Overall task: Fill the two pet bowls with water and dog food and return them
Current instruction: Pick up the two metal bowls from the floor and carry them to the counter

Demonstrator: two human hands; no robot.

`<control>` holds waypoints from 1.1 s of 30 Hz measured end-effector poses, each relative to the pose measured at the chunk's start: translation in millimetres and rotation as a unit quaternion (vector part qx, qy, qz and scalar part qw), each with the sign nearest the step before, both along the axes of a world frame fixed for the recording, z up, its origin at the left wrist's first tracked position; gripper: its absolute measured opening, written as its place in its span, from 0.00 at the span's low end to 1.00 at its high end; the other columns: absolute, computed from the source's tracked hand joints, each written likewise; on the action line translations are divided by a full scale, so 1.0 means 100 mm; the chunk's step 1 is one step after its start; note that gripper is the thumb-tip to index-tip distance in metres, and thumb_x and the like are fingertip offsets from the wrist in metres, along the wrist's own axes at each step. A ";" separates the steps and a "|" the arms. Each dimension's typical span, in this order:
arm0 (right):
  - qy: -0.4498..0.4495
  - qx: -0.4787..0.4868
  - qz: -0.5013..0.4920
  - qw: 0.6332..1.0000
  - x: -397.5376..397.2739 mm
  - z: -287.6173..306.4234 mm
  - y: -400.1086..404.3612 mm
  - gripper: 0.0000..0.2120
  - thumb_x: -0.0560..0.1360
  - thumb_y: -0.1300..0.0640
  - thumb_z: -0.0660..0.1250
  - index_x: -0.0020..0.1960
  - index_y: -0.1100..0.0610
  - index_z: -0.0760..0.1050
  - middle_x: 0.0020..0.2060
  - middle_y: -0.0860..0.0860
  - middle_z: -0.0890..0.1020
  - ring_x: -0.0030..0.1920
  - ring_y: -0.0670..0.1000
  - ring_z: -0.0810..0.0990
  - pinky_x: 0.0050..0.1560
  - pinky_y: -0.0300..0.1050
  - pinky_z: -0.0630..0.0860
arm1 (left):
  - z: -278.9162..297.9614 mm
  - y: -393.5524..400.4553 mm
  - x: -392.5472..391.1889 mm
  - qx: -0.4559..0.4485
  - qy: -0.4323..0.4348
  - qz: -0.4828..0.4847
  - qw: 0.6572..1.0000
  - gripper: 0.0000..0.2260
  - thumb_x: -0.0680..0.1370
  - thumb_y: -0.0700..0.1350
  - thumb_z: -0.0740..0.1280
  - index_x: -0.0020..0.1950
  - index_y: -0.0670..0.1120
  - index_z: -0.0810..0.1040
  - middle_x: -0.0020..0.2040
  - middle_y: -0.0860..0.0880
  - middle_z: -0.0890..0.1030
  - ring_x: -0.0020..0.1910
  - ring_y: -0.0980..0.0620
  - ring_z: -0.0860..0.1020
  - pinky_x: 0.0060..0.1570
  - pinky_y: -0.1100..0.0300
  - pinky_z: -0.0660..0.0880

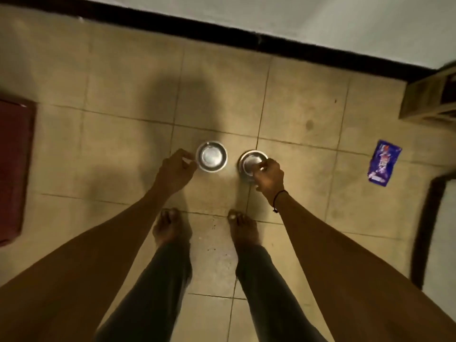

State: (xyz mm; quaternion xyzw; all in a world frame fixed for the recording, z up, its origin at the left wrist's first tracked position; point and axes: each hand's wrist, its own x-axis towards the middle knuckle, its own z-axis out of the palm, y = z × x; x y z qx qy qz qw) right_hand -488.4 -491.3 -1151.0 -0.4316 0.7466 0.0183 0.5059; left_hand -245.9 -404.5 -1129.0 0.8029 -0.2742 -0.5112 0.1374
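Note:
Two small steel pet bowls are in front of my feet over the tiled floor. The left bowl (211, 156) looks empty and shiny; my left hand (175, 169) pinches its left rim. The right bowl (249, 162) is partly covered by my right hand (269, 176), whose fingers close over its near right rim. Whether the bowls rest on the floor or are lifted I cannot tell. A purple pouch (383, 163), likely the dog food, lies on the floor to the right.
My bare feet (172, 225) stand just behind the bowls. A dark red object (14, 169) lies at the left edge. A wooden piece of furniture (431, 99) stands at the upper right by the white wall (320, 18). A dark frame (429, 230) runs along the right.

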 end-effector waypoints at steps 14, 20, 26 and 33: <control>0.103 -0.055 0.007 0.993 -0.18 -0.94 -0.09 0.20 0.77 0.61 0.70 0.65 0.55 0.67 0.65 0.59 0.72 0.65 0.63 0.73 0.54 0.56 0.71 | -1.16 -0.34 -0.36 0.000 -0.162 -0.038 0.986 0.16 0.81 0.47 0.70 0.65 0.43 0.73 0.57 0.40 0.83 0.55 0.38 0.82 0.48 0.48 0.76; 0.035 -0.058 -0.020 0.997 -0.16 -0.70 -0.23 0.13 0.81 0.61 0.60 0.64 0.52 0.69 0.57 0.56 0.78 0.56 0.60 0.79 0.49 0.50 0.72 | -0.93 -0.39 -0.28 -0.048 -0.088 -0.032 0.994 0.10 0.81 0.42 0.70 0.61 0.42 0.77 0.53 0.40 0.85 0.48 0.41 0.85 0.41 0.49 0.85; -0.017 -0.084 0.010 0.996 -0.08 0.80 -0.45 0.06 0.80 0.55 0.60 0.53 0.45 0.72 0.48 0.52 0.79 0.48 0.57 0.79 0.52 0.58 0.82 | 0.59 -0.32 -0.05 -0.091 0.028 0.069 0.993 0.07 0.85 0.40 0.66 0.63 0.42 0.74 0.58 0.37 0.81 0.47 0.44 0.85 0.32 0.54 0.86; -0.161 -0.192 0.089 0.964 0.21 3.34 -0.55 0.07 0.84 0.62 0.55 0.55 0.55 0.71 0.47 0.45 0.79 0.48 0.43 0.79 0.46 0.38 0.76 | 3.30 -0.02 0.22 -0.143 0.050 0.188 0.970 0.11 0.87 0.49 0.63 0.63 0.44 0.76 0.53 0.45 0.84 0.43 0.53 0.86 0.34 0.59 0.84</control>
